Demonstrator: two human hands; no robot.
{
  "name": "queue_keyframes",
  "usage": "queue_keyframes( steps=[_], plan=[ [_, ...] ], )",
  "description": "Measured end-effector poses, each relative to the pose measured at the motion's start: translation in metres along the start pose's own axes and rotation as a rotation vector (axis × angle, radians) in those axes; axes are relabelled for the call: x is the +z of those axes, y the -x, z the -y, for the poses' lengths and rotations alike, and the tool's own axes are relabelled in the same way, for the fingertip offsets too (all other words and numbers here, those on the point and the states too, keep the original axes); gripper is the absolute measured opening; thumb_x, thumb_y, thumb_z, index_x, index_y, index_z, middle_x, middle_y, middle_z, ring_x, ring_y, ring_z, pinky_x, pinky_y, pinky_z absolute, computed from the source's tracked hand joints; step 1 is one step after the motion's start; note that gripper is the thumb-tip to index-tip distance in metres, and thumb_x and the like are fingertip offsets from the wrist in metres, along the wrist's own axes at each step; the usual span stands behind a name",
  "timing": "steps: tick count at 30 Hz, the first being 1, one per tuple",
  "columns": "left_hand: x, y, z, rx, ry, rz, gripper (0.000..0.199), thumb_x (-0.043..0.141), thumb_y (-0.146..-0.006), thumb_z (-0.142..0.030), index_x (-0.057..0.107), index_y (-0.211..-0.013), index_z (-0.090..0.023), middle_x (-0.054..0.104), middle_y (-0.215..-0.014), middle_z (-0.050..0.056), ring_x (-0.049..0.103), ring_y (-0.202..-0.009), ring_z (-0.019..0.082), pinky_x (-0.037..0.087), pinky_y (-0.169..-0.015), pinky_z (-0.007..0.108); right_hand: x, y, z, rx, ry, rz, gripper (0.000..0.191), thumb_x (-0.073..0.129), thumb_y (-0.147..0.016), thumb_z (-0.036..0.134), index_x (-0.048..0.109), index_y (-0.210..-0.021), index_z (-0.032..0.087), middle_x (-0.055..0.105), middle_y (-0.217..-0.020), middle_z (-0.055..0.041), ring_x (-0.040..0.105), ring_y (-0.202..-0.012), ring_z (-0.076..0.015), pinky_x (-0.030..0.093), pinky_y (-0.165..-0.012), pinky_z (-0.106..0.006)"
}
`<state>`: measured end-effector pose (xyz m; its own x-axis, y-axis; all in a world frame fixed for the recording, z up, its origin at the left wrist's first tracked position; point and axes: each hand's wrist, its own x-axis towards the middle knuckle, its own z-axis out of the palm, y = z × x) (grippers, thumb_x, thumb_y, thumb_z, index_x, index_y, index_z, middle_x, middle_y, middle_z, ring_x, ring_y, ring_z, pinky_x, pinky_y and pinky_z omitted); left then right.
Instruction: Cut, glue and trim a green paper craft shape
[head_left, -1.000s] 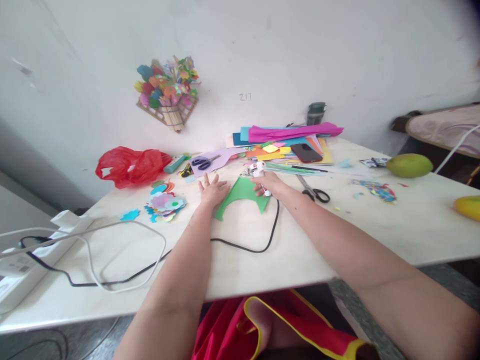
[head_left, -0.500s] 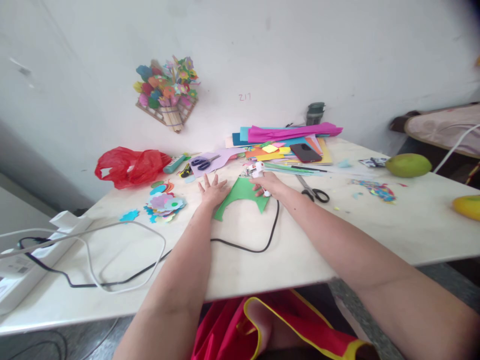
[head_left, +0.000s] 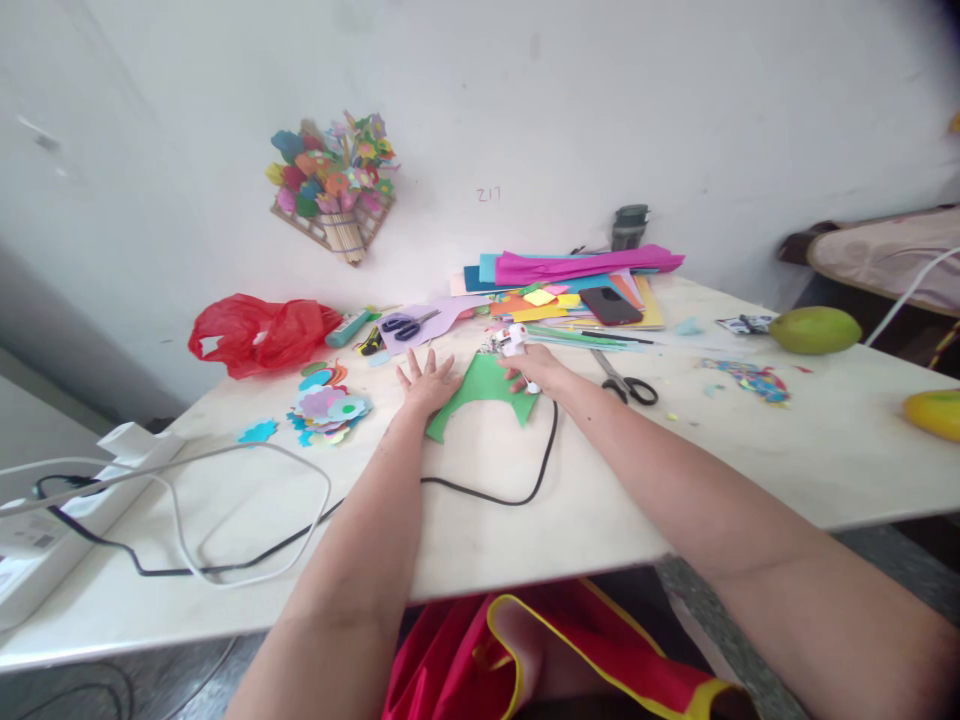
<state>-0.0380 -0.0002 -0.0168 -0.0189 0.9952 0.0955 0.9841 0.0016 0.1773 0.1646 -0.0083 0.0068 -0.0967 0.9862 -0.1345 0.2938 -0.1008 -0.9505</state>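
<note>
1. The green piece is taken as the dial's centre, with twelve towards the wall. It is laid flat on the white table between the two hands, its curved cut-out turned to six o'clock.

2. The left hand is placed at nine o'clock, palm down and wide open, fingers spread. Nothing is gripped by it. Whether the edge of the green piece is covered by its thumb cannot be told.

3. The right hand is held at about three o'clock, partly over the green piece. Its fingers are curled around the handle of a white glue gun, whose body is seen at one o'clock, beyond the hand.

4. A black cord is looped from the handle past six o'clock and passed behind the left forearm, towards a white power strip between eight and nine.

5. Black-handled scissors are laid at three o'clock, near the right forearm. Dark blue scissors are rested on a lilac sheet at ten.

6. Flower-shaped cut-outs are piled at nine o'clock, beyond the left hand. A red plastic bag is set between nine and ten.

7. A phone is placed on coloured sheets at two o'clock.
</note>
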Motion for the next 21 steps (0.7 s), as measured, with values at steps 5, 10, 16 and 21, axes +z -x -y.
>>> queue_keyframes(
  steps=[5,10,16,21],
  plan=[
    [0.001,0.001,-0.001,-0.021,0.012,-0.011,0.063,0.038,-0.078,-0.061,0.032,-0.137,-0.040,0.011,-0.152,-0.005,-0.022,-0.133,0.032,-0.009,-0.103,0.062,0.000,-0.001,-0.001,-0.013,-0.003,0.002,0.025,0.064,-0.076,0.029,0.056,-0.094,0.015,0.062,-0.067,-0.0009,0.056,-0.041,-0.0091,0.034,-0.037,-0.018],
    [0.002,0.005,0.000,0.015,-0.009,-0.080,0.052,0.021,-0.088,-0.048,0.029,-0.138,-0.040,0.009,-0.152,-0.009,-0.019,-0.135,0.028,-0.008,-0.104,0.060,-0.001,-0.001,-0.002,-0.002,-0.016,0.009,0.025,0.064,-0.076,0.030,0.055,-0.094,0.015,0.062,-0.067,-0.0007,0.056,-0.042,-0.0090,0.035,-0.037,-0.018],
    [-0.012,0.017,0.001,0.144,0.022,0.053,0.054,0.013,-0.089,-0.049,0.036,-0.136,-0.037,0.007,-0.151,-0.011,-0.022,-0.134,0.027,-0.012,-0.104,0.057,-0.002,-0.001,-0.003,-0.006,-0.034,0.009,0.024,0.063,-0.077,0.029,0.055,-0.094,0.015,0.063,-0.073,-0.0024,0.056,-0.042,-0.0089,0.034,-0.036,-0.018],
    [-0.013,0.020,0.002,0.222,0.012,0.103,0.055,0.016,-0.087,-0.054,0.035,-0.136,-0.037,0.009,-0.151,-0.010,-0.022,-0.134,0.026,-0.015,-0.102,0.057,-0.004,-0.003,-0.004,-0.017,-0.058,0.011,0.030,0.061,-0.078,0.030,0.054,-0.102,0.015,0.065,-0.087,-0.0071,0.058,-0.043,-0.0089,0.034,-0.035,-0.018]
  ],
)
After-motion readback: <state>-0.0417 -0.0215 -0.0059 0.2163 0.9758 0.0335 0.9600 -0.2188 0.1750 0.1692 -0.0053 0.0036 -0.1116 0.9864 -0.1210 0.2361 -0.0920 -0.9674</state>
